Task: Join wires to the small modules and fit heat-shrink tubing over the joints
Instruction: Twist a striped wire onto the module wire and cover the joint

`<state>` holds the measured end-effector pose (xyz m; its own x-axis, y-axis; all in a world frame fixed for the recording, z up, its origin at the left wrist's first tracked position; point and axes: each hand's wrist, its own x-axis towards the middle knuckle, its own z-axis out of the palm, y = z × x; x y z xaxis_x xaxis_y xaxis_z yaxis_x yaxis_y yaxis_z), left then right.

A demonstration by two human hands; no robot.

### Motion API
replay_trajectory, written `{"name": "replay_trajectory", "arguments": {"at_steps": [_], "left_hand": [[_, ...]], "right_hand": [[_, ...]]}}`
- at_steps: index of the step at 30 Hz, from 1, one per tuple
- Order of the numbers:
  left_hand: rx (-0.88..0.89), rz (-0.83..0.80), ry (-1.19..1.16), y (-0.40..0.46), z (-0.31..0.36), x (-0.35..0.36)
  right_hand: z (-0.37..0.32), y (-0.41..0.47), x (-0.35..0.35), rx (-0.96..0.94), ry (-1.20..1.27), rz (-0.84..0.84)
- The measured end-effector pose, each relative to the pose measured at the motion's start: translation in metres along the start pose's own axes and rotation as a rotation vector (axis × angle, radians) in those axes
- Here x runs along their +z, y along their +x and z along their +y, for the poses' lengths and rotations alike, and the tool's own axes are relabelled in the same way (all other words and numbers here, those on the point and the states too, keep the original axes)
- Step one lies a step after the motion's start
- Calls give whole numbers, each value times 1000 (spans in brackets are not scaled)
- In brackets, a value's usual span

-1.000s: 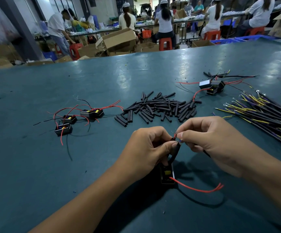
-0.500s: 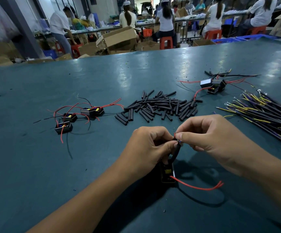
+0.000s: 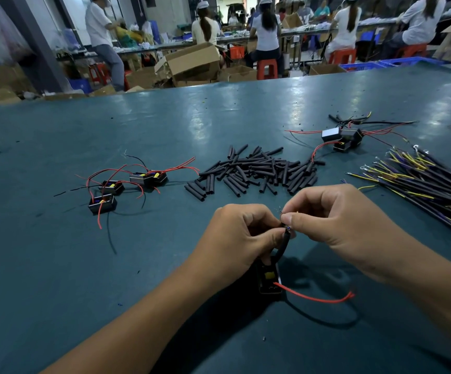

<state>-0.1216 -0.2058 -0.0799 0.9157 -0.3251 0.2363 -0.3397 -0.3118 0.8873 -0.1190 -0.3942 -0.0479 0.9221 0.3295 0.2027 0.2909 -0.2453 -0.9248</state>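
A small black module with a yellow part inside hangs just above the table under my hands. A red wire trails from it to the right. My left hand pinches the module's black lead, which carries a black heat-shrink tube. My right hand pinches the bare wire ends at the joint, thumb and forefinger tip to tip with the left. The strands themselves are too small to make out.
A heap of black heat-shrink tubes lies beyond my hands. Three wired modules sit at the left, more modules at the back right. A bundle of yellow and purple wires lies at the right. People work at benches behind the green table.
Both hands stay at the joint; my right thumb and forefinger have shifted slightly on the wire ends. The module and red wire hang as before.
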Motion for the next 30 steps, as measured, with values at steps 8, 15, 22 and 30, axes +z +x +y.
{"name": "replay_trajectory", "arguments": {"at_steps": [8,15,22,30], "left_hand": [[240,147,278,1,16,-18],[260,158,323,0,21,-16],[-49,95,2,2,27,-16],[-436,-42,-491,2,30,-17]], "right_hand": [[3,1,-1,-44,-151,36],[3,-1,-1,-60,-162,40],[-4,-5,0,-180,-307,26],[-5,-7,2,-296,-399,24]]}}
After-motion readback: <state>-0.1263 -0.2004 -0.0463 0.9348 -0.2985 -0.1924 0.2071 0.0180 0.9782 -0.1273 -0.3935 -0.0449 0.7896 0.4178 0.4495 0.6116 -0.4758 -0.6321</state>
